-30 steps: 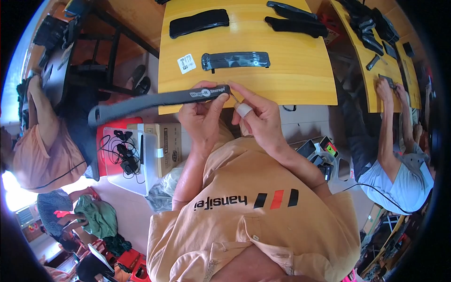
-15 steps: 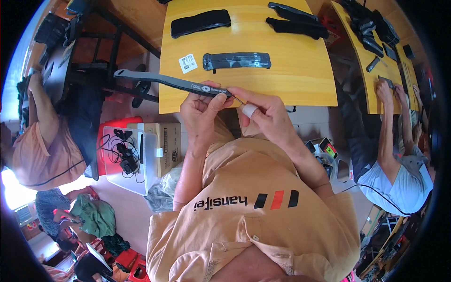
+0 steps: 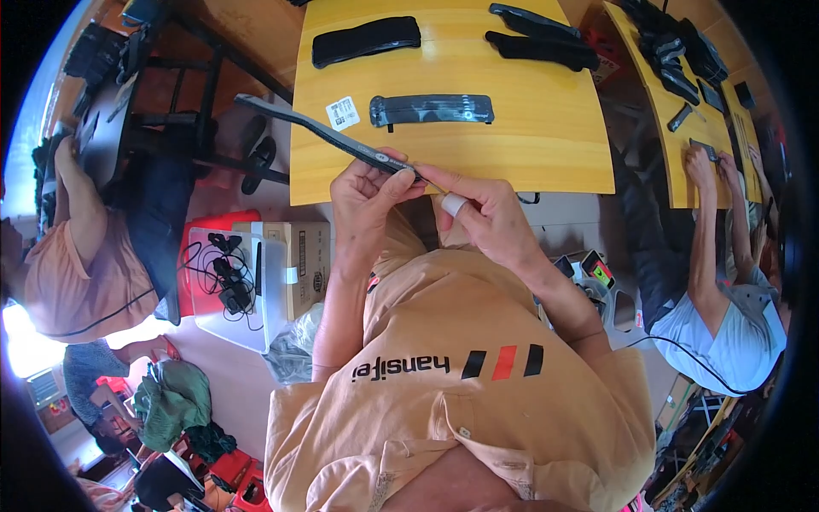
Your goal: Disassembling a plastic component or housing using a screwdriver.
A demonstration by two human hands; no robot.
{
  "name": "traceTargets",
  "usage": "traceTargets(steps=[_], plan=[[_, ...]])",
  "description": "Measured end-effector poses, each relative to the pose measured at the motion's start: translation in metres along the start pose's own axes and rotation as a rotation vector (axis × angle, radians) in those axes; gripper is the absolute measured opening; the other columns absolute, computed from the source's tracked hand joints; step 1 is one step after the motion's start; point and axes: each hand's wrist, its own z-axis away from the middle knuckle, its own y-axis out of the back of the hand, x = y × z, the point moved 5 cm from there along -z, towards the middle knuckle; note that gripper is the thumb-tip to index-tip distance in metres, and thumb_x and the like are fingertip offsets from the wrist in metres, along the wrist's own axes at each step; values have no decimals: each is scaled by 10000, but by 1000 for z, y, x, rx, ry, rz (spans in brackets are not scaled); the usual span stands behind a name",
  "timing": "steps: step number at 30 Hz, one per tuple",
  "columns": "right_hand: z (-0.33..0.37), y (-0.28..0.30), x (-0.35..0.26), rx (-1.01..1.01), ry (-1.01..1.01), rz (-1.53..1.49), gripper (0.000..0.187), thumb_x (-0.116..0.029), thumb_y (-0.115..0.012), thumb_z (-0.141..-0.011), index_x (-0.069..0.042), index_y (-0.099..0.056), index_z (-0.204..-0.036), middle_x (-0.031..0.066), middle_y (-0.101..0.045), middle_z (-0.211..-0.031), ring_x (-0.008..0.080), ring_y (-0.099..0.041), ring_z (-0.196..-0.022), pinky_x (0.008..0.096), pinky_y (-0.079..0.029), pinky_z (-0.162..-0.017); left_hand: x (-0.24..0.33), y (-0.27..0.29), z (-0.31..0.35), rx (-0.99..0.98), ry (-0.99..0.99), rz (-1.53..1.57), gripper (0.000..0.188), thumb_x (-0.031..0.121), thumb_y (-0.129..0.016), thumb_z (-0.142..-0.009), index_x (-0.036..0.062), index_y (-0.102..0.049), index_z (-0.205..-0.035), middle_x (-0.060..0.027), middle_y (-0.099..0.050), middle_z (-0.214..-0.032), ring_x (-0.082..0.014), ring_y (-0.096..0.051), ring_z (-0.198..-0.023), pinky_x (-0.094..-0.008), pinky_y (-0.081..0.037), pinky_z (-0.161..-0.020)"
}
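Observation:
A long grey-and-black strap [image 3: 328, 134] slants up and left from my hands, above the near part of the yellow table [image 3: 512, 158]. My left hand [image 3: 360, 205] is closed around its near end, thumb on top. My right hand [image 3: 495, 218], with a pale wrap round one finger, pinches a thin, rod-like metal tool against that same end. The fingers hide most of the tool, and the exact contact is too small to make out. Beyond my hands lies a flat dark strap pack [image 3: 435, 111] with a shiny surface, beside a white printed label [image 3: 343, 113].
Black folded bands [image 3: 367, 43] lie at the table's far left, and more dark straps [image 3: 542, 44] at its far right. A clear plastic bin [image 3: 230, 299] of cables and a cardboard box [image 3: 307, 264] stand on the floor at left. Other people work on both sides.
The strap has rolled so its narrow edge shows more, and its far end has moved right and farther away. Both hands keep their grip in nearly the same place.

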Motion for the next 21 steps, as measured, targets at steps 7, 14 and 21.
traceTargets(steps=[7,14,21], plan=[[-2,1,10,-9,29,37,402,12,-439,-840,-121,-506,-1213,16,-568,-642,71,-467,-515,215,-417,-500,-7,3,-3,-21,72,32,202,3,-600,-793,-45,-524,-973,-124,-605,-850,-172,-624,-735,-259,-540,-685],[0,-4,19,-74,-137,-67,446,34,-410,-832,-123,-470,-1245,10,-599,-717,83,-465,-500,214,-422,-498,-8,2,-1,-19,18,-60,207,-8,-604,-785,-49,-523,-972,-113,-599,-840,-158,-615,-750,-254,-538,-690],[-1,-15,12,148,118,109,491,113,-421,-776,-108,-515,-1204,88,-604,-755,118,-490,-497,223,-430,-504,-2,4,-3,18,-40,-53,190,4,-588,-802,-42,-527,-976,-94,-595,-845,-137,-604,-757,-257,-538,-692]])
